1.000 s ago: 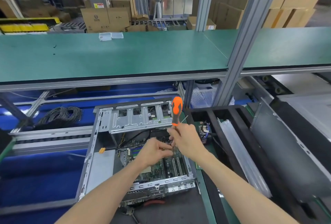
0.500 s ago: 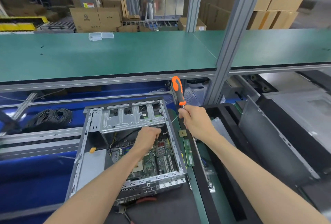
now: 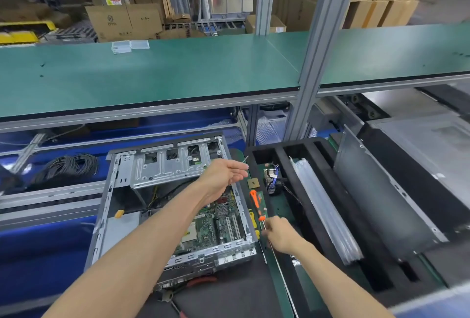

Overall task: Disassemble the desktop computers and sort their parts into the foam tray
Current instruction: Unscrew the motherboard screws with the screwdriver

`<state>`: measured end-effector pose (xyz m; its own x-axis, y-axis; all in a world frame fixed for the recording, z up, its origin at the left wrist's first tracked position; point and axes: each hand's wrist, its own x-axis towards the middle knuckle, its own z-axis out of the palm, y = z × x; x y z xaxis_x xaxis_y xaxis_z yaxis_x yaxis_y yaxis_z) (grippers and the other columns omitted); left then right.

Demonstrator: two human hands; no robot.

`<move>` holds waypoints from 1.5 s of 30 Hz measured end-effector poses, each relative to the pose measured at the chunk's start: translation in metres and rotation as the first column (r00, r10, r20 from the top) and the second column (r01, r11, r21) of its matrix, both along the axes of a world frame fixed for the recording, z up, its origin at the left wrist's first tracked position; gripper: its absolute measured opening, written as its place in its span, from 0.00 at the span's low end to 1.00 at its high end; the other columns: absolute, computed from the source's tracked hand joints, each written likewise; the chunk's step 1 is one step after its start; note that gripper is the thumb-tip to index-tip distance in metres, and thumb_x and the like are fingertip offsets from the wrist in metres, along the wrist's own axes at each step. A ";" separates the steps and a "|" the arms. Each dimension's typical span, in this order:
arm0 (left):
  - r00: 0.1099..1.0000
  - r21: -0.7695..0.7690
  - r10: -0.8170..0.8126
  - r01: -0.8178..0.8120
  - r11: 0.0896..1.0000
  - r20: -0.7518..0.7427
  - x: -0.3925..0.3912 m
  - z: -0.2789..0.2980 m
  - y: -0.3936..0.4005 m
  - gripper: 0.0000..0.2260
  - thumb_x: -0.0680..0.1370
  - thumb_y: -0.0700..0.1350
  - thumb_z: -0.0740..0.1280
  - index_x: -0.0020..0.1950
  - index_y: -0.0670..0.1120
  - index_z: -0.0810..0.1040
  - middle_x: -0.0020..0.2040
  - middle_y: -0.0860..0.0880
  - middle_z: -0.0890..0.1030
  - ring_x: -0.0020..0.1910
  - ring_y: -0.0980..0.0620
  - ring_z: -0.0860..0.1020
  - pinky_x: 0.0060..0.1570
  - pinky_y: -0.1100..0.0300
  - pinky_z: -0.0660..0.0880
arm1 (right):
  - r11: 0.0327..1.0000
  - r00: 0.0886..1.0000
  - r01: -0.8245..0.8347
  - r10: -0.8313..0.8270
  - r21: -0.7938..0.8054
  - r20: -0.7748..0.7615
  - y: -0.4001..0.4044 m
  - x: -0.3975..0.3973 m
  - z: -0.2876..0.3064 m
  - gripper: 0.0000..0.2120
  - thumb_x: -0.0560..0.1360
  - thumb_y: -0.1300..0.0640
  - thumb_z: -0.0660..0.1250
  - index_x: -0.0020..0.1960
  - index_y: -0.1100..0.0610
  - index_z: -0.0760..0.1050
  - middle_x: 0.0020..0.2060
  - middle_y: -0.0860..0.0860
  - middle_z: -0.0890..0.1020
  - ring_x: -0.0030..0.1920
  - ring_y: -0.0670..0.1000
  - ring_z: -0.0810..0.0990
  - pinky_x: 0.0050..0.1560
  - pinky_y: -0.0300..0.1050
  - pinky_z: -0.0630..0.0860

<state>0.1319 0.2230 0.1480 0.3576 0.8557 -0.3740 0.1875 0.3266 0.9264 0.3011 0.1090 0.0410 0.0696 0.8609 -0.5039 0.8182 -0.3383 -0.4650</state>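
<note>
Lying mid-frame: opened computer case (image 3: pixel 175 205), green board exposed, black foam tray (image 3: pixel 315 205) lying just right. Left hand (image 3: pixel 223 175) hovering open-palmed; right hand (image 3: pixel 278 235) pinching orange screwdriver (image 3: pixel 255 202) shaft between them.

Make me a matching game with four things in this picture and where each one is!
Things:
1. orange screwdriver
2. green motherboard
3. coil of black cables
4. square chip

Places:
A. inside the open computer case
B. far left, beyond the case
C. on the green strip between the case and the black foam tray, its shaft at the right hand
D. on the green strip, just beyond the screwdriver, near the left hand

Pairs: 1-C, 2-A, 3-B, 4-D
</note>
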 end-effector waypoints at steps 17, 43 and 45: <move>0.992 0.103 -0.128 0.126 0.987 0.012 0.011 -0.014 -0.010 0.18 0.78 0.25 0.61 0.60 0.43 0.78 0.55 0.42 0.84 0.54 0.51 0.84 0.59 0.57 0.79 | 0.996 0.996 0.080 -0.078 0.028 -0.048 -0.004 -0.018 -0.024 0.01 0.76 0.64 0.68 0.45 0.62 0.79 0.44 0.56 0.74 0.38 0.56 0.80 0.36 0.47 0.83; 0.826 0.414 -0.294 0.509 0.755 -0.481 0.048 -0.034 -0.027 0.15 0.83 0.41 0.62 0.67 0.53 0.79 0.61 0.58 0.82 0.55 0.73 0.76 0.53 0.79 0.67 | 0.394 0.034 0.783 -0.799 -0.481 -0.601 -0.047 0.085 -0.026 0.20 0.86 0.57 0.52 0.61 0.75 0.72 0.45 0.68 0.81 0.45 0.65 0.84 0.45 0.54 0.82; 0.848 0.431 -0.263 0.472 0.769 -0.460 0.042 -0.035 -0.027 0.14 0.83 0.41 0.63 0.65 0.53 0.80 0.59 0.59 0.82 0.55 0.72 0.76 0.56 0.76 0.68 | 0.397 0.081 0.789 -0.824 -0.469 -0.561 -0.049 0.088 -0.030 0.22 0.86 0.56 0.52 0.64 0.75 0.70 0.46 0.67 0.80 0.46 0.64 0.83 0.49 0.55 0.81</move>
